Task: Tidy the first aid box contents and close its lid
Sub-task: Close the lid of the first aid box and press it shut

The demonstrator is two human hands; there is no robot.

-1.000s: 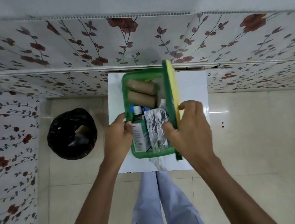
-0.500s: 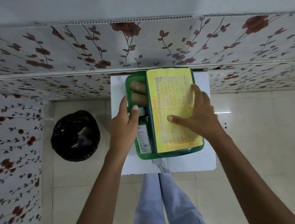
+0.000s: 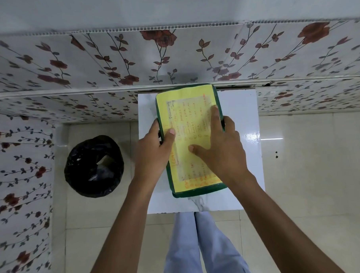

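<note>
The green first aid box (image 3: 198, 192) lies on a small white table (image 3: 242, 113), and its lid (image 3: 186, 107) now covers it flat. A yellow paper sheet with orange handwriting covers the lid's top. The contents are hidden underneath. My left hand (image 3: 155, 152) grips the box's left edge, thumb on top of the lid. My right hand (image 3: 221, 151) lies flat on the lid with fingers spread, and some fingers wrap over the right edge near a dark clasp.
A bin lined with a black bag (image 3: 93, 166) stands on the tiled floor left of the table. Floral-patterned wall panels (image 3: 171, 54) rise directly behind the table and along the left. My legs in light blue trousers (image 3: 200, 249) are below the table's front edge.
The lid swung from upright at the right side down over the box, hiding the rolls, bottle and foil strips. My left hand moved from inside the box to its left edge.
</note>
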